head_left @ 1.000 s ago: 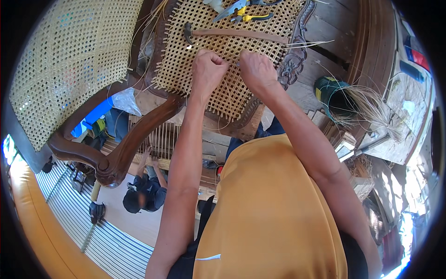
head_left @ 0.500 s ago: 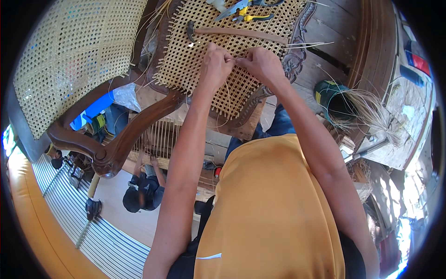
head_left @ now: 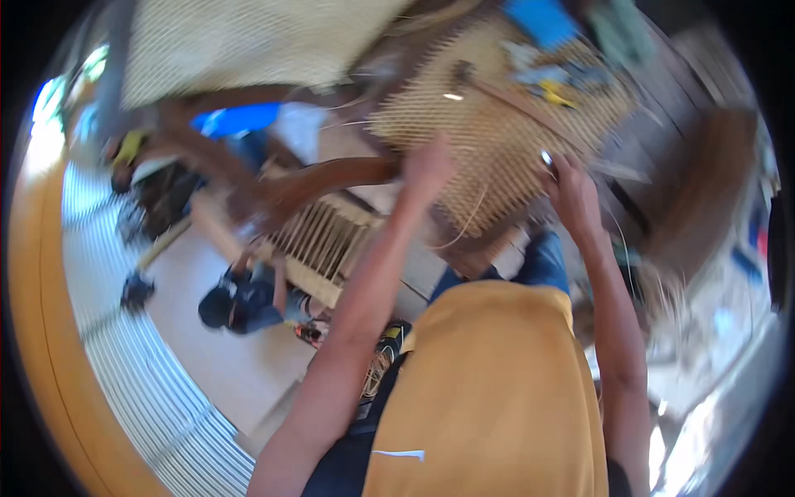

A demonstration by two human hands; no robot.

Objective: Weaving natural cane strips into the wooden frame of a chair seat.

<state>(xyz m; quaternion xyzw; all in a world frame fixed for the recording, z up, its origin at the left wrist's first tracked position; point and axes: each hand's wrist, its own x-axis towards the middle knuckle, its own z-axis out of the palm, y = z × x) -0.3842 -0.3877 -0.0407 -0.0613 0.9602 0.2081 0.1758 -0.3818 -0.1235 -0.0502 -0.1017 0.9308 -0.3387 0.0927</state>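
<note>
A woven cane panel (head_left: 489, 178) in a dark carved wooden frame lies before me, tilted in view and smeared by motion. My left hand (head_left: 428, 170) is over its near left part; blur hides its fingers. At the panel's right edge my right hand (head_left: 575, 197) has its fingers closed, with a small bright glint at the tips that I cannot make out. A thin loose cane strand (head_left: 479, 217) curves out from the panel between the hands. Across the panel's far part lies a hammer (head_left: 530, 108) with a wooden handle, and yellow-handled pliers (head_left: 556, 94) rest beyond it.
Another cane-woven panel (head_left: 248, 45) stands at far left, with a curved wooden chair leg (head_left: 331, 184) below it. A blue item (head_left: 542, 23) lies at the back. Loose cane strands (head_left: 662, 290) hang at right. A co-worker (head_left: 248, 298) is at lower left.
The view has swung, shifting the panel rightward in the picture. My hands, together over the panel before, have moved apart, the right one to the panel's right edge.
</note>
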